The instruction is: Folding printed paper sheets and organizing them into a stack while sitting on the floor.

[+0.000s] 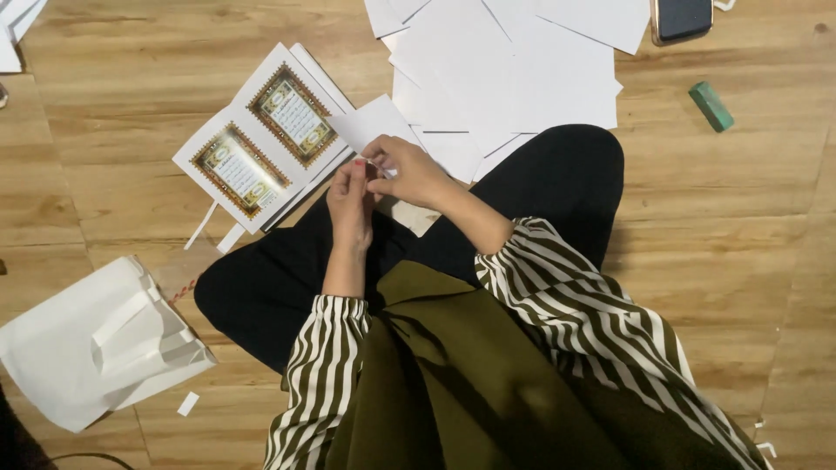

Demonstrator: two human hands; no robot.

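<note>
I sit cross-legged on a wooden floor. My left hand and my right hand meet above my lap, fingers pinched together on a small white piece of paper that sticks up and away from them. The fingertips of both hands touch at its near edge. Just left of my hands lies a stack of white sheets, the top one printed with two ornate gold-framed panels.
A spread of blank white sheets lies ahead. A dark phone is at the top right, a green eraser-like block to the right. A white bag with paper scraps sits at the left, thin paper strips near it.
</note>
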